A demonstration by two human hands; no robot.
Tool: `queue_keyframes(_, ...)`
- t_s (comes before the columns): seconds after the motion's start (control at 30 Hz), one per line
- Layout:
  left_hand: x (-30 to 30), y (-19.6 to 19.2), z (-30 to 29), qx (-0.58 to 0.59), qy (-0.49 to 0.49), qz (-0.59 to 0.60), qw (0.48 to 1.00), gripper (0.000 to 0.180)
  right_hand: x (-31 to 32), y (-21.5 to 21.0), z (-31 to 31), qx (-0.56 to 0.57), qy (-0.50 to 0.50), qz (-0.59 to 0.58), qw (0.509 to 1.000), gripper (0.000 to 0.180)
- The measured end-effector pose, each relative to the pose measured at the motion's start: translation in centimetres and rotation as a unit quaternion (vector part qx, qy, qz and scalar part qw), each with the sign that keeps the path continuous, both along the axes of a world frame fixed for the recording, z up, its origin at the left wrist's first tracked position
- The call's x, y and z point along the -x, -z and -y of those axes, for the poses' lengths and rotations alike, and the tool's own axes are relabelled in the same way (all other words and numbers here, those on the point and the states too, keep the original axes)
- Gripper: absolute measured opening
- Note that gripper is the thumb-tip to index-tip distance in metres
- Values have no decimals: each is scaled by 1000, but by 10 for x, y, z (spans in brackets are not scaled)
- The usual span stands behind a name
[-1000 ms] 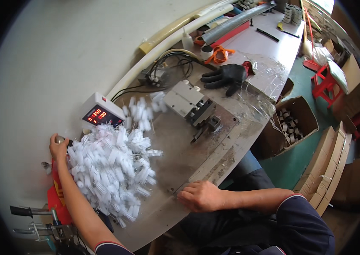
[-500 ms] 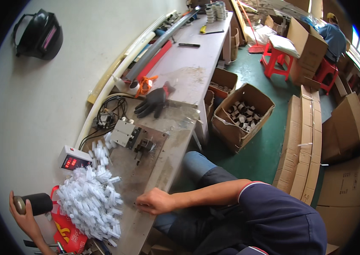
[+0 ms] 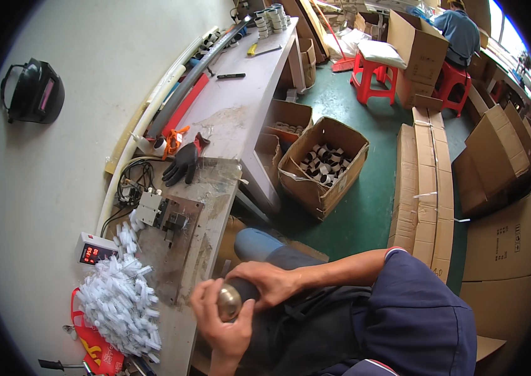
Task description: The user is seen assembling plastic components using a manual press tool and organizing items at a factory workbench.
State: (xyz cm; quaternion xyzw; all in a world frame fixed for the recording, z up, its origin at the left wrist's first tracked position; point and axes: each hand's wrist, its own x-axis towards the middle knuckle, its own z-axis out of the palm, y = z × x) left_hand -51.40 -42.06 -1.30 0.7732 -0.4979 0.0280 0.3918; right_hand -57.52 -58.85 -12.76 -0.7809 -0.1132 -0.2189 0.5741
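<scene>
A dark flask with a rounded, brass-coloured cap (image 3: pixel 228 303) is held in front of my body, over the near edge of the workbench. My left hand (image 3: pixel 222 332) grips the cap end, fingers on one side and thumb on the other. Around the dark body my right hand (image 3: pixel 270 282) is closed, its fingers partly hidden. To the left on the bench lies a heap of small white bristly pieces (image 3: pixel 118 307), with a red bag (image 3: pixel 104 354) partly under it. A small metal fixture (image 3: pixel 175 220) on a plate sits just beyond my hands.
A display box (image 3: pixel 96 248) stands against the wall. Farther along are a black glove (image 3: pixel 183 164), long tubes (image 3: pixel 143 119) and a marker (image 3: pixel 231 76). Right of the bench, a carton (image 3: pixel 325 203) holds short tube pieces. A person (image 3: pixel 456 31) sits far back.
My left hand has brought the flask from the far left to my front. My right hand has left the bench edge and taken hold of its body. The view has shifted right.
</scene>
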Motion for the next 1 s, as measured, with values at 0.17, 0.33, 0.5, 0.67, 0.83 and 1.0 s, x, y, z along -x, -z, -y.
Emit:
queue_keyframes(0.17,7,51,41,-10,203,121,972,52,64,47,28,-71,-20,-114,991,79)
queue_keyframes(0.33,0,64,55,26,368,207,906,39,81,59,30,-26,-33,-110,993,77)
queue_keyframes(0.5,-4,74,60,54,334,192,921,26,74,69,25,-15,12,-85,996,76)
queue_keyframes(0.67,13,77,57,55,273,204,938,25,77,74,27,-21,1,-67,998,74)
queue_keyframes(0.83,-12,65,51,38,388,249,887,34,66,75,26,23,-68,-110,991,76)
queue_keyframes(1.0,-4,72,58,51,379,254,889,28,71,79,21,-7,-10,-64,998,72)
